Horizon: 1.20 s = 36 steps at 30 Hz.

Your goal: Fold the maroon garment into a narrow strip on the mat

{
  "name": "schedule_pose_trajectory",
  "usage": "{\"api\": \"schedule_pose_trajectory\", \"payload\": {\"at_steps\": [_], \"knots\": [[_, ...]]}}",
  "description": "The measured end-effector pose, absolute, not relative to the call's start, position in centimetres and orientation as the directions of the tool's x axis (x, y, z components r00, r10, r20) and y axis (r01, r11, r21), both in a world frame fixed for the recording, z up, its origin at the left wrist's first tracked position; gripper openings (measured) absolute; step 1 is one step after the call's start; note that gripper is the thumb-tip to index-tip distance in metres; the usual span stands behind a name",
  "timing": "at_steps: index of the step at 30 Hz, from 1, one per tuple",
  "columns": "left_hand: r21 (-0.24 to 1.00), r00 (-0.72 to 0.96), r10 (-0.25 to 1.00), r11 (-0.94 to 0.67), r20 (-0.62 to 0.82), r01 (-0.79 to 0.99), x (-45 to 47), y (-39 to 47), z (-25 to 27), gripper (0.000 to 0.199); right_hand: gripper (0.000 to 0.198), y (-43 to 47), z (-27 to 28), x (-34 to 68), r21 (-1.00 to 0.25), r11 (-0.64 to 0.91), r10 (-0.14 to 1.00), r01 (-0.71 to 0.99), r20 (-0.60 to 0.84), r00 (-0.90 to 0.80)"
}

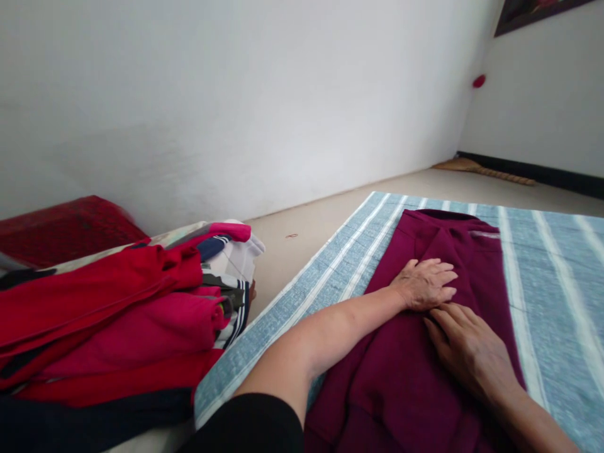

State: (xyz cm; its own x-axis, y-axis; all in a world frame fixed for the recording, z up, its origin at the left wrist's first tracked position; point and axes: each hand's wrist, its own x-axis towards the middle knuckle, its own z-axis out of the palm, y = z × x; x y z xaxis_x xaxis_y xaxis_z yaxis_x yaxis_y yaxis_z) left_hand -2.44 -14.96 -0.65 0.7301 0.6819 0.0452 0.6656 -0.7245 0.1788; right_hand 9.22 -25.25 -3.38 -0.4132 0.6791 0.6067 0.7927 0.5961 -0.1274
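A maroon garment [401, 371], which looks like a sweatshirt, lies lengthwise on a blue-and-white striped cloth [325, 283]. Its far end shows a dark opening and a short pale strip at the right corner. My left hand [427, 285] rests flat on the middle of the garment with its fingers apart, pointing right. Just nearer and to the right, my right hand [469, 346] lies on the same fabric, its fingers stretched out and a little bent, the tips close to my left hand. Creases run through the fabric around both hands.
To the left is a pile of red, pink and dark clothes [141, 314]. Behind it stands a dark red patterned item [75, 229]. A white wall [283, 107] borders the pale floor [278, 251]. A straw broom [481, 168] lies in the far corner.
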Motion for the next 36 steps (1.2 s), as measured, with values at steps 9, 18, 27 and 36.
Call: {"api": "schedule_pose_trajectory", "payload": {"at_steps": [9, 18, 27, 36], "knots": [[0.142, 0.713, 0.699, -0.713, 0.056, 0.687, -2.1, -15.1, -0.7, 0.045, 0.023, -25.4, -3.4, 9.5, -0.114, 0.592, 0.682, 0.798, 0.599, -0.421], [0.115, 0.692, 0.711, -0.703, 0.123, 0.702, -2.1, -15.1, -0.7, 0.039, 0.022, -25.1, -3.2, 9.1, -0.145, 0.535, 0.735, 0.833, 0.567, -0.373], [0.098, 0.701, 0.685, -0.726, 0.197, 0.681, -2.6, -14.6, -0.9, 0.037, 0.017, -24.9, -2.8, 8.5, -0.204, 0.522, 0.757, 0.828, 0.559, -0.339], [0.070, 0.701, 0.683, -0.725, 0.207, 0.685, -2.8, -14.5, -0.8, 0.037, 0.014, -24.6, -3.2, 8.2, -0.248, 0.533, 0.759, 0.809, 0.562, -0.328]]}}
